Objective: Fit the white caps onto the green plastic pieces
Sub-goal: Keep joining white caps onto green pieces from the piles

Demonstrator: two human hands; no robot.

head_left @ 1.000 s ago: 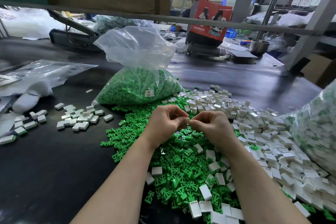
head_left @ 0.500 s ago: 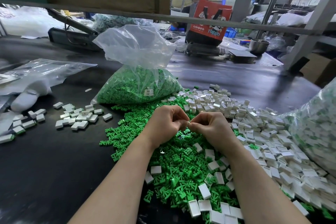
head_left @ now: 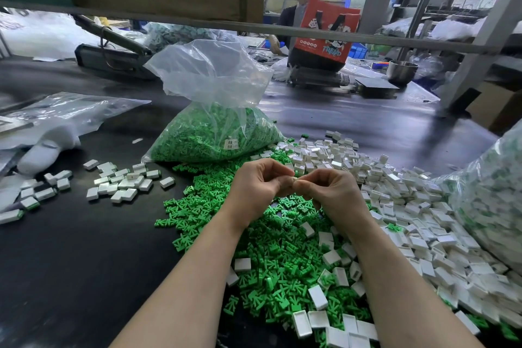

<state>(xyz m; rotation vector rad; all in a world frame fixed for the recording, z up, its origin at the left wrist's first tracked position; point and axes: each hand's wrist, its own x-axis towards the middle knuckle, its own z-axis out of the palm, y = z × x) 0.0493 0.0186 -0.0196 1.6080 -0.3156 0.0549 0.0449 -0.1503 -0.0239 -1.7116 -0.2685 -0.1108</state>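
Caps and green pieces, pinched together over the heap

Finished pieces (head_left: 118,183), white with a green edge showing, lay in a loose scatter at the left of the black table (head_left: 70,263). Beside them stood a clear plastic bag (head_left: 217,133), its mouth open and slack, its lower half packed with green pieces. In front of it the loose green plastic pieces (head_left: 271,257) spread across the table, a few caps mixed in.

Above that heap the left hand (head_left: 258,186) and the right hand (head_left: 329,192) met, fingers of both curled tight, pinching one small pale part (head_left: 295,179) between their tips. Whether a cap was already seated on a green piece there, I could not tell; the fingers hid it.

These parts looked light, hard and stiff, small enough to slip, so I judged them best taken by the cap's flat sides between thumb and forefinger, with the green piece held by its stem and pressed straight in.

To the right the white caps (head_left: 395,200) lay in a broad drift, hollow sides up on many. At the far right edge bulged another clear bag (head_left: 491,206), apparently holding capped pieces, white and green.
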